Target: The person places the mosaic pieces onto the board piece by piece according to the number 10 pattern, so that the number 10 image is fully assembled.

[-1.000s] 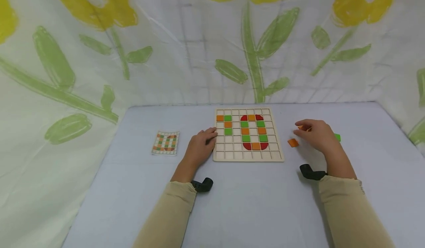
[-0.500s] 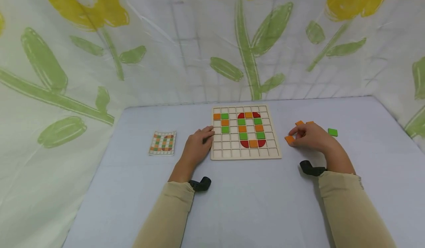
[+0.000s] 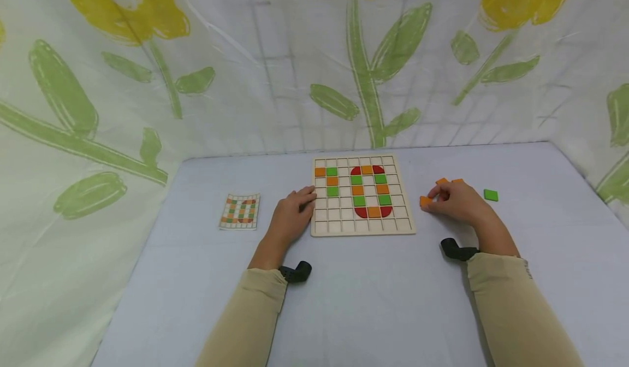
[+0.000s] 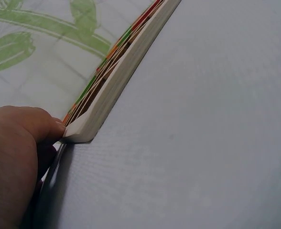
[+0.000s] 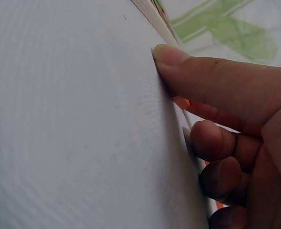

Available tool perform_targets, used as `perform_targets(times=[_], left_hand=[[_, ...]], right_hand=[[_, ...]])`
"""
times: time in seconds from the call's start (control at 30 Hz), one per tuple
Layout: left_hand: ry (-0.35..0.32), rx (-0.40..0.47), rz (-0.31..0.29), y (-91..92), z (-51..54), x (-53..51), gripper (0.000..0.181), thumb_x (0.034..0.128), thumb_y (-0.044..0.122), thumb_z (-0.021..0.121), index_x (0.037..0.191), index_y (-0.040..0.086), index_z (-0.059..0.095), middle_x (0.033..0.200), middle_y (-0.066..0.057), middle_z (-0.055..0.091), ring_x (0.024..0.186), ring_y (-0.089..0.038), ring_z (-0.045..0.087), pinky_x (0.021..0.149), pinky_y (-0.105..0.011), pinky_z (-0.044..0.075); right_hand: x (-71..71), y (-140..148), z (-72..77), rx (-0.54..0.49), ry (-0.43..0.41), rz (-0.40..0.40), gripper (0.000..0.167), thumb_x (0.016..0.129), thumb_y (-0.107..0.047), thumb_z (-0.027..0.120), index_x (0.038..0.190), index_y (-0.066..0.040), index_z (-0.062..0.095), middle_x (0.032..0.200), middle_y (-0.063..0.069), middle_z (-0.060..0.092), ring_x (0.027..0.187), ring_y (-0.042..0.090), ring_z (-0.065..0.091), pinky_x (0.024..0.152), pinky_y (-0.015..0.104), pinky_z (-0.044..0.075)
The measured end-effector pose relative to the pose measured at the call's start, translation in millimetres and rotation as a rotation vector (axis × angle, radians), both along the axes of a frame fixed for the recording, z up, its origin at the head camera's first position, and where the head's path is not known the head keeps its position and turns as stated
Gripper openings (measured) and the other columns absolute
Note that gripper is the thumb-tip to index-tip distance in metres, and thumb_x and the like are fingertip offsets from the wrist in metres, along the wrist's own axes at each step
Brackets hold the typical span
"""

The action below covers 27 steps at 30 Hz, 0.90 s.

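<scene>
A square wooden grid board [image 3: 334, 226] lies on the table, its grooved cells partly filled with orange, green and red tiles. At its left edge rests my left hand [image 3: 291, 217], fingertips touching the side; the left wrist view shows the thumb [image 4: 45, 125] against the board's corner. To the right of the board, my right hand [image 3: 459, 206] pinches an orange square tile [image 3: 425, 201] between thumb and fingers, low over the table. In the right wrist view the thumb hides most of that tile. Two more orange tiles [image 3: 441, 181] lie just behind the hand.
A small printed card [image 3: 239, 212] with a coloured grid pattern lies left of the left hand. One green tile [image 3: 490, 195] sits right of the right hand. A pale curtain [image 3: 236, 94] with painted flowers hangs behind the table's back edge.
My right hand has come down from the rear orange tiles to the nearer one, gripped it and shifted it slightly. The left hand stays at the board. The head view has shifted a little.
</scene>
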<state>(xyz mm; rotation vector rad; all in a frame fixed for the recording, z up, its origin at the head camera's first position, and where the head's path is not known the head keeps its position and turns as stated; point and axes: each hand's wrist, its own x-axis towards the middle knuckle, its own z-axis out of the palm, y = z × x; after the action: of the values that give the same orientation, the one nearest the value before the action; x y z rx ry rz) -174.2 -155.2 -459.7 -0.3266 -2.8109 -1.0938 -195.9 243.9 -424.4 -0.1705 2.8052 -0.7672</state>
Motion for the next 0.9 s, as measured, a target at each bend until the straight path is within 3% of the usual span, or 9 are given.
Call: perform_targets(times=[0.3, 0.63, 0.8, 0.9], left_hand=[[-0.017, -0.002, -0.008, -0.2, 2.0, 1.0, 0.031, 0.0987, 0.02, 0.059, 0.127, 0.01, 0.067, 0.144, 0.003, 0.055, 0.137, -0.031, 0.046, 0.119, -0.043, 0.034], [-0.026, 0.008, -0.003, -1.1, 1.2, 1.7, 0.031, 0.099, 0.02, 0.059, 0.128, 0.011, 0.067, 0.144, 0.004, 0.054, 0.138, -0.03, 0.045, 0.119, -0.043, 0.033], [-0.013, 0.008, -0.012, -0.6, 1.3, 1.3, 0.031, 0.099, 0.019, 0.058, 0.127, 0.01, 0.068, 0.144, 0.003, 0.055, 0.137, -0.026, 0.047, 0.119, -0.042, 0.033], [-0.013, 0.007, -0.008, -0.7, 1.3, 1.3, 0.031, 0.0992, 0.02, 0.058, 0.127, 0.01, 0.068, 0.143, 0.002, 0.056, 0.137, -0.026, 0.048, 0.119, -0.042, 0.033]], right_hand=[[-0.4, 6, 0.4, -0.04, -0.032, 0.051, 0.042, 0.084, -0.034, 0.077, 0.118, -0.011, 0.067, 0.082, 0.002, 0.056, 0.077, 0.017, 0.048, 0.065, 0.025, 0.039], [-3.2, 1, -3.0, -0.001, 0.012, 0.046, 0.038, 0.089, -0.035, 0.07, 0.118, -0.01, 0.068, 0.086, 0.005, 0.057, 0.082, 0.022, 0.048, 0.067, 0.029, 0.041], [-1.1, -21, 10.2, -0.033, 0.043, 0.009, 0.043, 0.089, -0.043, 0.07, 0.117, -0.01, 0.069, 0.09, 0.006, 0.057, 0.084, 0.023, 0.049, 0.065, 0.03, 0.041], [0.5, -47, 22.0, -0.064, 0.057, 0.039, 0.04, 0.089, -0.04, 0.07, 0.117, -0.011, 0.069, 0.094, 0.007, 0.057, 0.088, 0.024, 0.048, 0.064, 0.031, 0.042]])
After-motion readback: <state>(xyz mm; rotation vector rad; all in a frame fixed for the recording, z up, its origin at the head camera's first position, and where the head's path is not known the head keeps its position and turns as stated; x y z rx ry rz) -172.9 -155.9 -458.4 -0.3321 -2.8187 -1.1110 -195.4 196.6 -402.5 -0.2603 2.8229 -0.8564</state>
